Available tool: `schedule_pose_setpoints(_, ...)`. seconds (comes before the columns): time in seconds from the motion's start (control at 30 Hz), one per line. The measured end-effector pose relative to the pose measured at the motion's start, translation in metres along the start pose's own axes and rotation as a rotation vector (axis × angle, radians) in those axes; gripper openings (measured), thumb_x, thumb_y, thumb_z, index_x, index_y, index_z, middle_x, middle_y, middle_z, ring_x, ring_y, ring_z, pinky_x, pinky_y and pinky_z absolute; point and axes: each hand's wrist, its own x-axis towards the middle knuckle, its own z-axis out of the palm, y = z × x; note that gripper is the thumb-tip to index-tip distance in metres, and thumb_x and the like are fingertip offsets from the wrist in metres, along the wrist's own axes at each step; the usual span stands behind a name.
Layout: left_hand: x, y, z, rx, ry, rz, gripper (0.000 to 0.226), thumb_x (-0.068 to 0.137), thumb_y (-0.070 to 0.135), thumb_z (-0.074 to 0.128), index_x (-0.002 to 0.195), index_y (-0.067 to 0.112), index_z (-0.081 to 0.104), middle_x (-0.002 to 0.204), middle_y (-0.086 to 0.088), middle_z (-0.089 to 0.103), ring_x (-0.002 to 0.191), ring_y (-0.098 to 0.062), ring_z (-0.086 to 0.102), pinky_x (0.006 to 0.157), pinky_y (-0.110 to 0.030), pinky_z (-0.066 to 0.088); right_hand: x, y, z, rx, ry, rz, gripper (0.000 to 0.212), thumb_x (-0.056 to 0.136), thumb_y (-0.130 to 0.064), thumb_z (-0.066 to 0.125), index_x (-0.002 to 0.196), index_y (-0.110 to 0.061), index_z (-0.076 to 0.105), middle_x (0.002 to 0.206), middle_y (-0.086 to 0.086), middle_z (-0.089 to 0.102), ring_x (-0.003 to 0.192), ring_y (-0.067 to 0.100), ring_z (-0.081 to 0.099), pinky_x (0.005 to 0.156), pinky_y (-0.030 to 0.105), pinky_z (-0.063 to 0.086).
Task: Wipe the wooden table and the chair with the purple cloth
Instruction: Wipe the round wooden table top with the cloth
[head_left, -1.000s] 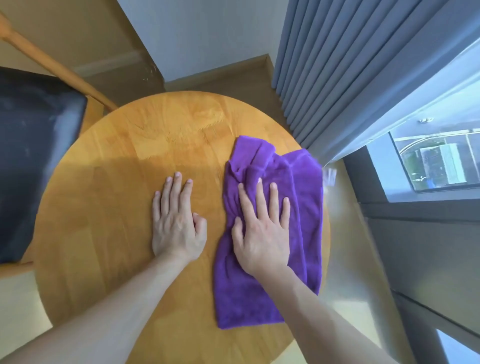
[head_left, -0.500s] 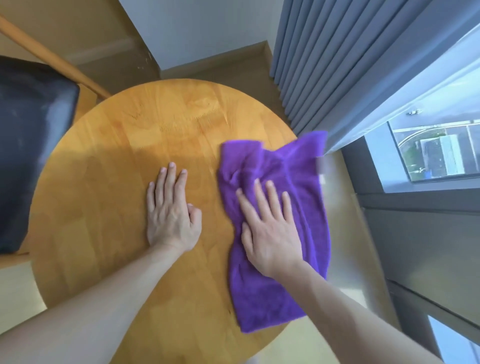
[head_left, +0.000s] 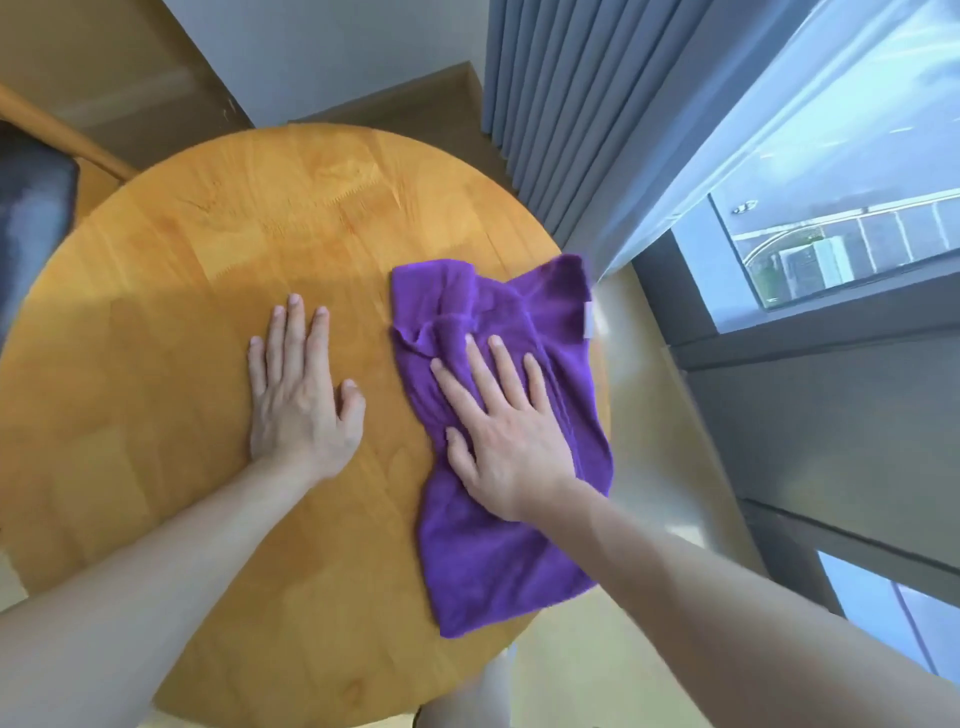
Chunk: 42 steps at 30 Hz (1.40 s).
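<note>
The right hand (head_left: 511, 436) is lying flat on the purple cloth (head_left: 498, 551) with its fingers straight and slightly spread, pressing it onto the right side of the round wooden bench (head_left: 171, 332). The cloth is lying rumpled, bunching into folds just beyond the fingertips, and its near and right edges are reaching the bench's rim, with one corner hanging a little past it. The left hand (head_left: 298, 395) is resting palm down on bare wood near the middle of the bench, fingers straight and close together, thumb tucked alongside, holding nothing; it is sitting just beside the cloth without touching it. At the far left, the chair (head_left: 31, 208) with its dark seat and a slanting wooden rail is standing against the bench's edge. Grey curtains (head_left: 587, 104) are hanging close behind the bench's far right side, and a window (head_left: 841, 244) is showing beyond them.
</note>
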Motion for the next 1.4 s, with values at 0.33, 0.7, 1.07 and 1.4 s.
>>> schedule_pose_setpoints(0.33, -0.078, -0.007, 0.013, 0.047, 0.017, 0.026, 0.075, 0.091, 0.03, 0.035, 0.163, 0.017, 0.024, 0.173, -0.004, 0.012, 0.16, -0.021, 0.006, 0.129, -0.048, 0.002, -0.021, -0.029, 0.012, 0.115, 0.213, 0.587, 0.07, 0.096, -0.044, 0.034, 0.162, -0.03, 0.017, 0.171, 0.006, 0.01, 0.158, 0.029, 0.002, 0.126, 0.052, 0.004)
schedule_pose_setpoints(0.7, -0.076, -0.012, 0.019, -0.001, 0.114, 0.059, 0.076, 0.085, 0.031, 0.039, 0.16, 0.018, 0.032, 0.172, -0.004, 0.02, 0.159, -0.021, 0.012, 0.129, -0.047, 0.003, -0.058, 0.007, 0.007, 0.065, 0.185, 0.343, 0.069, 0.091, -0.044, 0.043, 0.158, -0.034, 0.029, 0.169, 0.0, 0.019, 0.156, 0.026, 0.015, 0.127, 0.046, 0.007)
schedule_pose_setpoints(1.07, -0.076, -0.013, 0.019, 0.005, 0.141, 0.078, 0.08, 0.081, 0.03, 0.04, 0.159, 0.016, 0.033, 0.171, -0.006, 0.022, 0.159, -0.023, 0.015, 0.128, -0.05, 0.008, -0.069, -0.031, 0.016, 0.085, 0.056, -0.055, 0.068, 0.091, -0.042, 0.048, 0.157, -0.028, 0.037, 0.168, 0.005, 0.024, 0.154, 0.031, 0.022, 0.123, 0.052, 0.016)
schedule_pose_setpoints(1.4, -0.079, -0.013, 0.018, -0.007, 0.124, 0.078, 0.077, 0.084, 0.029, 0.04, 0.16, 0.017, 0.031, 0.172, -0.005, 0.02, 0.159, -0.021, 0.011, 0.129, -0.05, 0.005, -0.058, -0.075, 0.032, 0.124, 0.28, 0.625, 0.071, 0.09, -0.04, 0.043, 0.159, -0.028, 0.03, 0.169, 0.007, 0.018, 0.157, 0.029, 0.009, 0.126, 0.051, 0.007)
